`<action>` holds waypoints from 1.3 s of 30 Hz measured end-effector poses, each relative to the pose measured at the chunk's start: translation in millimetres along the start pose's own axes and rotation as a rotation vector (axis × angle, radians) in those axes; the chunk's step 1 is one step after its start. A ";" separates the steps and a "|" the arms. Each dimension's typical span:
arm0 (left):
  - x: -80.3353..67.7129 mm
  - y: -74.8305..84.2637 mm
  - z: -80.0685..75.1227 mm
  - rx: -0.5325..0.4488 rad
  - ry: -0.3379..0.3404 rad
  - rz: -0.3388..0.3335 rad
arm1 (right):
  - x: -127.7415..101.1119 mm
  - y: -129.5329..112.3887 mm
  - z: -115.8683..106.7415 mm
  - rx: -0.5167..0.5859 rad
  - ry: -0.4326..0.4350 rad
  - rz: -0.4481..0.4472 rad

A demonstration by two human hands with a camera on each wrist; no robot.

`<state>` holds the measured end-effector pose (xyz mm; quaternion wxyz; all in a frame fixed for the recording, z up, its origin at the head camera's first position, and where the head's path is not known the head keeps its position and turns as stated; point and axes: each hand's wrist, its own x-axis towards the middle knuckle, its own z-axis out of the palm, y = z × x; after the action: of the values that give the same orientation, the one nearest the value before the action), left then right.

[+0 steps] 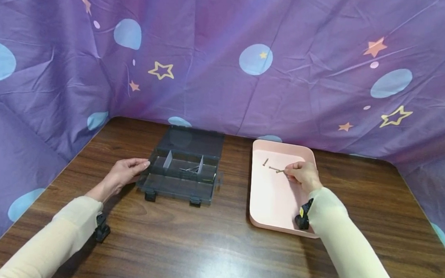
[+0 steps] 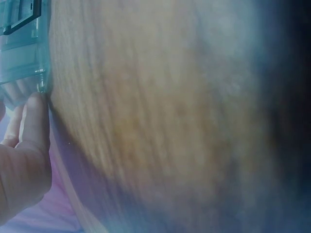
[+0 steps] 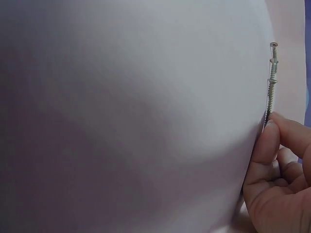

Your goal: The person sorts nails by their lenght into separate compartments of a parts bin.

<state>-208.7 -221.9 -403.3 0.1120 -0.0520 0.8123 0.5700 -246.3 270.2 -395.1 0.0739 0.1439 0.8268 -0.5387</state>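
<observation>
My left hand (image 1: 124,173) rests its extended fingertips against the left side of a dark see-through compartment box (image 1: 177,186). Its lid (image 1: 191,141) lies tipped back at the far side. Between two upright dividers in the box are a few thin screws (image 1: 194,169). Over on the right, my right hand (image 1: 303,174) reaches into a shallow pink tray (image 1: 260,201) and pinches a screw (image 3: 271,99) by its end between thumb and forefinger. Two more screws lie in the tray just beyond it, one of them a loose screw (image 1: 265,162) farther left.
Box and tray stand apart on a dark wood-grain table (image 1: 185,247). Two black latches (image 1: 195,201) jut from the box's near edge. A purple cloth (image 1: 217,96) with stars and planets hangs behind the table and along its sides.
</observation>
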 end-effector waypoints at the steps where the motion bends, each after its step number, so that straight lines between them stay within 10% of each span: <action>1: -0.1 0.0 0.1 0.000 -0.002 0.001 | 0.1 0.0 0.2 -0.014 0.003 -0.004; 39: 0.7 -2.2 -0.6 0.008 -0.002 -0.012 | 4.1 8.3 -3.2 -0.115 -0.069 -0.122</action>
<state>-209.0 -223.3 -405.2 0.1163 -0.0561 0.8140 0.5663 -247.5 276.9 -402.1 0.0776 0.0701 0.8605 -0.4986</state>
